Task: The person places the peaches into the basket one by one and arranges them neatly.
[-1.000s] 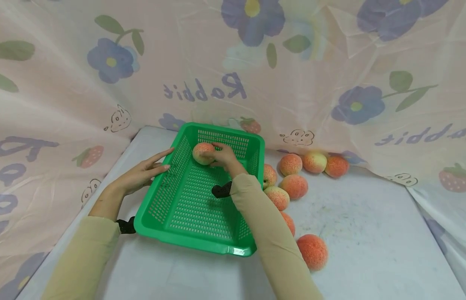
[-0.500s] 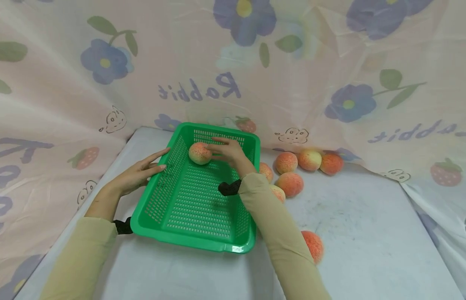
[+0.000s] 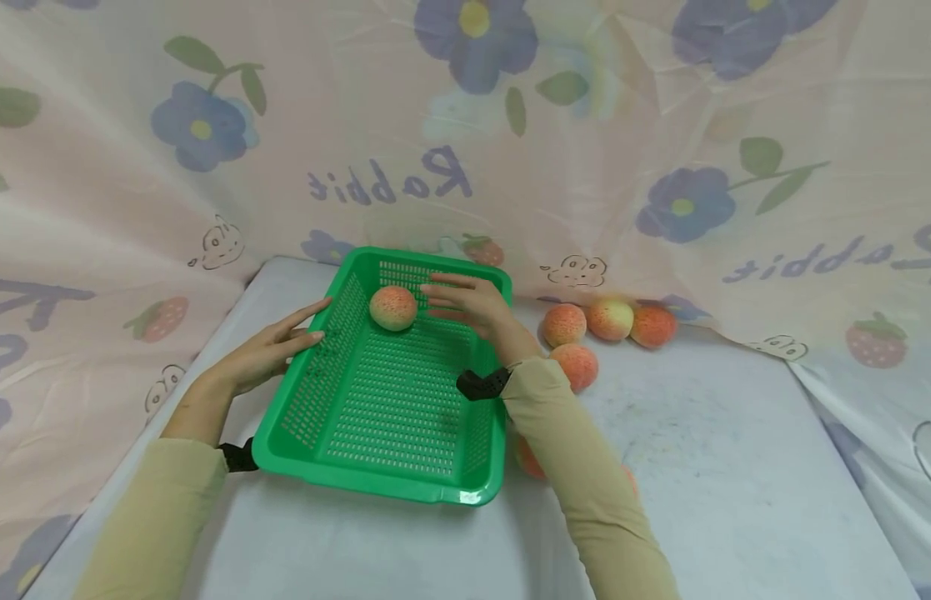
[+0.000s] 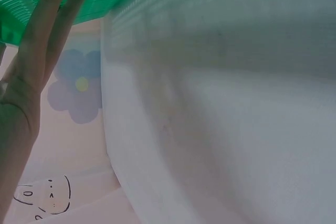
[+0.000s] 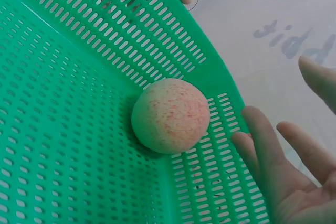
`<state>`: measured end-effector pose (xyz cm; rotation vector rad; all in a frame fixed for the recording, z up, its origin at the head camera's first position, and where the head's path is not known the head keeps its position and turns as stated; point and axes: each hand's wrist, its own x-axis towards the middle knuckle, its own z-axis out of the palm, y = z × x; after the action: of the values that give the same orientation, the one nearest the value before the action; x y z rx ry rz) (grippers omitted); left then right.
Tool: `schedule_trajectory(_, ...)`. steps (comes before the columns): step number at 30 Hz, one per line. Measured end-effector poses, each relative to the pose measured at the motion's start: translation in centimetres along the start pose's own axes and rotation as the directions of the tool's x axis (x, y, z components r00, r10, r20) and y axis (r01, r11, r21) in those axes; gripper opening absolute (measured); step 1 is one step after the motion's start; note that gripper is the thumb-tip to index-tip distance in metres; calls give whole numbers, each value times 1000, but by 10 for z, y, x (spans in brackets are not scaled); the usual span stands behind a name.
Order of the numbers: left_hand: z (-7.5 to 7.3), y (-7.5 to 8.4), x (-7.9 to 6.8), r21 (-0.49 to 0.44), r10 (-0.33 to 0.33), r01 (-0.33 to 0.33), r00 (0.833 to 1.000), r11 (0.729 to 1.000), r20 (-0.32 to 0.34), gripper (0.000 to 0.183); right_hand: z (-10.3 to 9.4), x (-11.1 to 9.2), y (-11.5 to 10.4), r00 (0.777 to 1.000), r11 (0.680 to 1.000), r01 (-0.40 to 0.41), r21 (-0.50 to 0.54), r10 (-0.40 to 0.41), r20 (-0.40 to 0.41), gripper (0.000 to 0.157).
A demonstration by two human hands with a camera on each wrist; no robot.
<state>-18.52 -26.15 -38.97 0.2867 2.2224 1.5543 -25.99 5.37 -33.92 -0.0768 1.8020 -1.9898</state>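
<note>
In the head view, the peach [image 3: 393,308] lies inside the green basket [image 3: 360,487], towards that basket's upper left corner, just left of the fingertips of the right hand [image 3: 474,307], with a narrow gap between. The right hand is the nearer one; its grip is spread, fingers extended, pinching nothing, and the right wrist view also shows it apart from the fruit. The left hand [image 3: 264,354] is at the basket's left side, fingers straight and touching the rim, with the basket wall between it and the peach. The peach is nearly round, so no long axis stands out clearly; its skin is pale yellowish, mottled and speckled with pinkish orange. To the right of the basket, on the white tabletop [image 3: 720,467], are more peaches [image 3: 575,367], ranging from yellow to deep orange-red, some partly hidden by the right sleeve [image 3: 585,467].
</note>
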Motion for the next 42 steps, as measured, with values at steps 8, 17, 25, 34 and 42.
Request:
schedule_trajectory(8,0,0,-1,-8,9,-8,1000,1000,3,64,-12,-15,-4,1000,999,21,-29,-21,14,49)
schedule_trajectory(17,3,3,1,-10,2,-2,1000,1000,6,64,-38,-37,-8,998,988,52,-147,-48,27,48)
schedule_trajectory(25,2,-1,0,-23,16,-16,1000,1000,-8,64,-61,-44,-2,997,984,59,-169,-67,-41,44)
schedule_trajectory(34,1,-2,0,-22,17,-17,1000,1000,-4,63,-90,-57,4,983,962,112,-251,-145,-117,51)
schedule_trajectory(42,1,-2,1,-20,22,-22,1000,1000,-8,63,-115,-64,13,974,962,101,-253,-148,-174,51)
